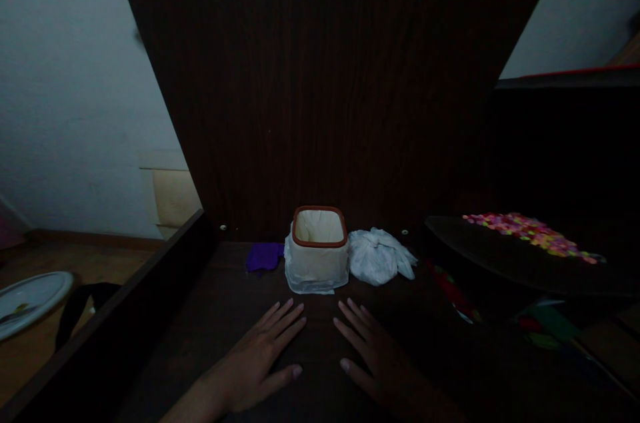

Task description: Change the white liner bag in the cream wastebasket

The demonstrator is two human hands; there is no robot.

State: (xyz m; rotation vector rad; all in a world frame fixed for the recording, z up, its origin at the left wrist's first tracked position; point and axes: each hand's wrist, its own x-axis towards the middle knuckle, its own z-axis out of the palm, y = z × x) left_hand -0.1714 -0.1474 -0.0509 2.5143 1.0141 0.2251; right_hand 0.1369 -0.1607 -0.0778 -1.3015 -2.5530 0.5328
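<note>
My left hand (270, 350) lies flat with its fingers spread on the dark wooden surface (200, 323). Opposite it, my right hand (367, 350) is spread the same way, palm down; neither holds anything. Just beyond the fingertips stands a small square bin (320, 266) with a brown rim and a whitish plastic liner folded over its sides. Its inside looks bare as far as I can see. A knotted white plastic bag (377, 260) sits against the bin's right side. To the left of the bin lies a folded purple cloth (263, 256).
A tall dark wooden panel (320, 90) rises behind the bin. A raised ledge (145, 290) borders the left side. On the right is a dark object (475, 250) topped with colourful beads or petals (535, 233). A white oval dish (37, 300) is at lower left. The light is dim.
</note>
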